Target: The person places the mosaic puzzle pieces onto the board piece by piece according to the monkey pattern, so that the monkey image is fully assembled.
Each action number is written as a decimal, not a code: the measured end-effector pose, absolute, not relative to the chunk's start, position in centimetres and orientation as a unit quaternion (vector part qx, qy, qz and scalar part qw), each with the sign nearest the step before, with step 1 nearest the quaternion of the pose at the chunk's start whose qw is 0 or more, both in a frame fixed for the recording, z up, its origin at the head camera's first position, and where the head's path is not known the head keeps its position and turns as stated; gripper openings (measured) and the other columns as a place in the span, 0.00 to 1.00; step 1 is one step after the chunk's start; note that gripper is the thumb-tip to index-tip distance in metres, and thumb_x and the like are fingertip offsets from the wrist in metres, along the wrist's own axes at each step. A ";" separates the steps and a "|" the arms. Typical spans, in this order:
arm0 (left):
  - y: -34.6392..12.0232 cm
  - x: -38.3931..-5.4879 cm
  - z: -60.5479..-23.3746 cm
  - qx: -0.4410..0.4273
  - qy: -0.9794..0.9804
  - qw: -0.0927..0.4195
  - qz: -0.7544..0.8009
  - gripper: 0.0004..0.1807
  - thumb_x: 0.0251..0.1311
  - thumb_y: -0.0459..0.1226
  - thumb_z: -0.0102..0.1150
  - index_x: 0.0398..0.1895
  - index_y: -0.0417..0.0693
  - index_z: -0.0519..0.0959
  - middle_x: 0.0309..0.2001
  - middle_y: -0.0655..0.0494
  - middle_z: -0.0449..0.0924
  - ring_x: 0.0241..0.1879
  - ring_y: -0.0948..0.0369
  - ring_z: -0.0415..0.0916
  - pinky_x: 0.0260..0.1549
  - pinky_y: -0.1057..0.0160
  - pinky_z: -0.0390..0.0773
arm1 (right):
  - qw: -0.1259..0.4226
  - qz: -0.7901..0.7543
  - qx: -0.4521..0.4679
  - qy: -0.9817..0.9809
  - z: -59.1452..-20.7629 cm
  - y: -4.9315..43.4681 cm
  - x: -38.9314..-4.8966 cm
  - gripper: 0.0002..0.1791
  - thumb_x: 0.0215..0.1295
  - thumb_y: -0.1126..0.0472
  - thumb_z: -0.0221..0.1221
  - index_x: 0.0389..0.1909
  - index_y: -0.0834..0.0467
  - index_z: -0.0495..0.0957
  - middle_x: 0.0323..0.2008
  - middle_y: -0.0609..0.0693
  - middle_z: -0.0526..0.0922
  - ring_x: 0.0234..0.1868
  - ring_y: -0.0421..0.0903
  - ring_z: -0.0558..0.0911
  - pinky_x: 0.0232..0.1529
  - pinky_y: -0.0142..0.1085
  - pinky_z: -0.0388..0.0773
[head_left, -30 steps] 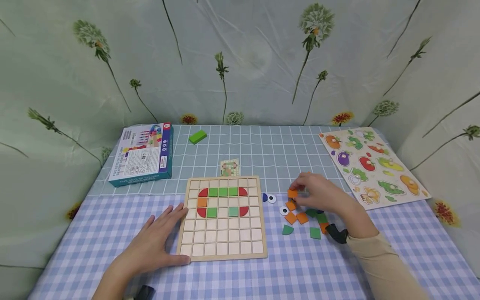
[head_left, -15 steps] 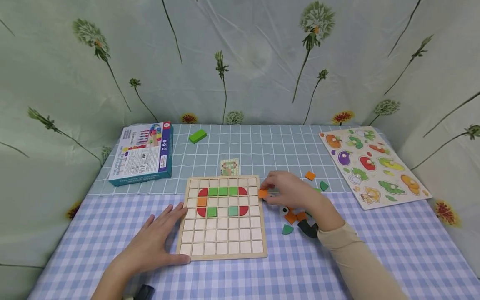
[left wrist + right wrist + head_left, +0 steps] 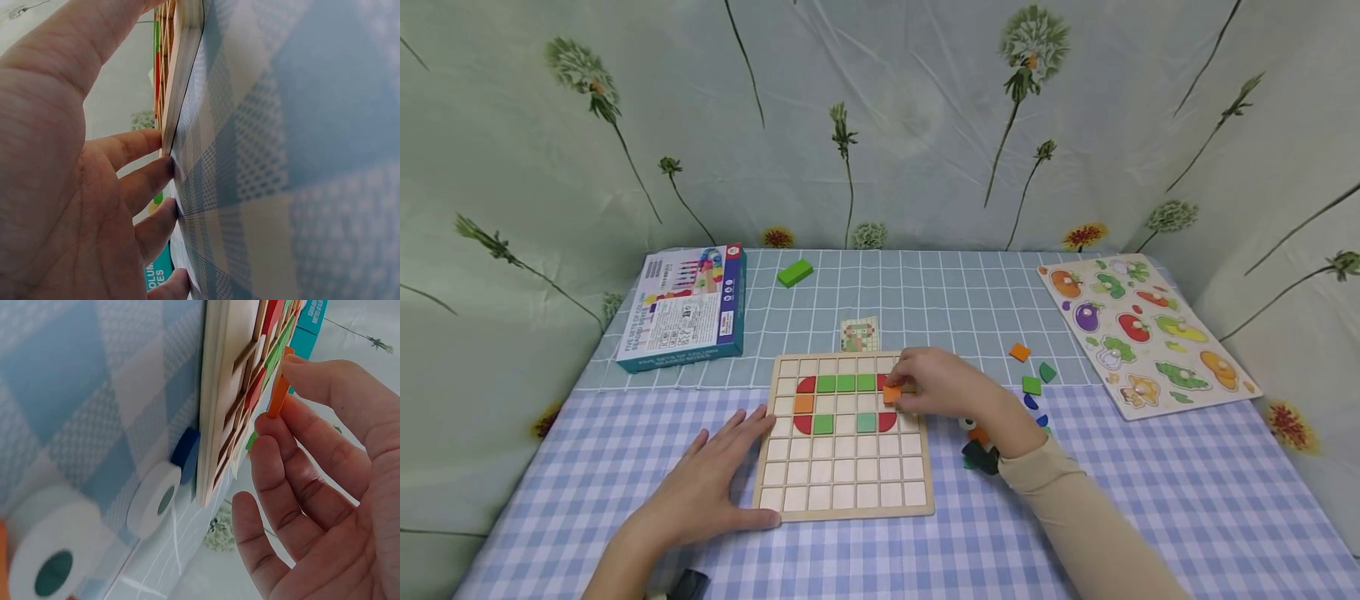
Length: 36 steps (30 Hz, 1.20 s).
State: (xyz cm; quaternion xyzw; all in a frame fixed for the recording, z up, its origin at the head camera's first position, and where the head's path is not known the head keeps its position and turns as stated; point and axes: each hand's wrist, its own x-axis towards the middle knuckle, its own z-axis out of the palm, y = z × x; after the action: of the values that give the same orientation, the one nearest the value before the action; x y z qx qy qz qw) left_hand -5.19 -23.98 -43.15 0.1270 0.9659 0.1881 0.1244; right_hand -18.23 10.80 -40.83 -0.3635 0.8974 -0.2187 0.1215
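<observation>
My right hand pinches an orange square tile between thumb and fingers, over the right part of the wooden grid board. In the right wrist view this orange tile stands tilted close to the board's surface. Red rounded pieces lie in the cells above and below it. Green tiles and another orange tile fill other cells. My left hand rests spread at the board's left edge; in the left wrist view its fingers are fairly straight, touching the edge and cloth.
Loose pieces, including a green square and an orange one, lie right of the board, some hidden by my right arm. A pattern card sits behind the board. A box, a green block and a vegetable puzzle stand farther out.
My right hand has carried the orange tile leftward from the loose pieces, past the board's right edge, to above the right-hand cells. The left hand and the board have stayed in place.
</observation>
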 end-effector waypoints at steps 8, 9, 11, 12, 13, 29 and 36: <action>-24.0 -5.2 -43.2 0.127 0.966 0.127 0.187 0.69 0.37 0.74 0.79 0.84 0.57 0.63 0.85 0.50 0.61 0.84 0.39 0.56 0.74 0.19 0.54 | 0.132 -0.227 -0.374 0.889 -41.0 10.1 -18.0 0.12 0.68 0.63 0.69 0.50 0.60 0.91 0.46 0.50 0.89 0.40 0.41 0.79 0.45 0.31 0.81; -24.0 -5.2 -43.2 0.127 0.965 0.130 0.187 0.69 0.37 0.74 0.79 0.84 0.57 0.63 0.85 0.50 0.61 0.84 0.39 0.55 0.74 0.19 0.53 | 0.132 -0.226 -0.374 0.890 -40.9 10.1 -18.0 0.12 0.68 0.63 0.69 0.50 0.60 0.91 0.46 0.50 0.88 0.40 0.41 0.79 0.45 0.31 0.81; -23.9 -5.2 -43.2 0.125 0.965 0.136 0.188 0.70 0.37 0.74 0.79 0.84 0.57 0.62 0.85 0.50 0.60 0.85 0.39 0.54 0.74 0.19 0.52 | 0.130 -0.224 -0.374 0.891 -40.9 10.0 -18.0 0.12 0.68 0.62 0.69 0.50 0.60 0.91 0.46 0.50 0.88 0.40 0.40 0.78 0.45 0.31 0.80; -23.9 -5.3 -43.3 0.125 0.964 0.138 0.188 0.70 0.37 0.74 0.79 0.84 0.57 0.62 0.85 0.49 0.60 0.85 0.39 0.54 0.74 0.19 0.52 | 0.128 -0.222 -0.374 0.891 -40.9 10.0 -18.0 0.12 0.68 0.62 0.69 0.50 0.59 0.91 0.46 0.50 0.88 0.40 0.40 0.78 0.45 0.31 0.80; -24.0 -5.3 -43.3 0.124 0.964 0.139 0.189 0.70 0.37 0.73 0.79 0.84 0.57 0.62 0.85 0.49 0.60 0.85 0.39 0.54 0.74 0.19 0.52 | 0.127 -0.222 -0.374 0.892 -40.8 10.0 -18.0 0.12 0.68 0.62 0.70 0.50 0.59 0.91 0.45 0.49 0.88 0.40 0.40 0.78 0.45 0.31 0.81; -24.0 -5.4 -43.3 0.129 0.964 0.133 0.192 0.70 0.37 0.74 0.79 0.84 0.56 0.62 0.85 0.49 0.60 0.85 0.39 0.54 0.73 0.18 0.53 | 0.130 -0.205 -0.373 0.896 -40.9 9.9 -18.2 0.12 0.68 0.62 0.70 0.51 0.58 0.91 0.46 0.49 0.88 0.42 0.41 0.80 0.48 0.34 0.83; -24.0 -5.3 -43.3 0.128 0.964 0.132 0.190 0.70 0.37 0.74 0.79 0.84 0.57 0.62 0.85 0.50 0.61 0.85 0.39 0.55 0.73 0.18 0.53 | 0.131 -0.198 -0.380 0.894 -40.8 9.8 -18.1 0.12 0.68 0.61 0.71 0.50 0.58 0.91 0.45 0.49 0.89 0.42 0.41 0.80 0.49 0.35 0.84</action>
State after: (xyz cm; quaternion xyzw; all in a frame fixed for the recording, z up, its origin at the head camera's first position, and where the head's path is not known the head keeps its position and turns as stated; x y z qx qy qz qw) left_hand -5.32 -24.03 -43.35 0.1283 0.9644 0.1899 0.1322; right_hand -18.11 9.75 -40.81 -0.3799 0.8940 -0.1983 0.1306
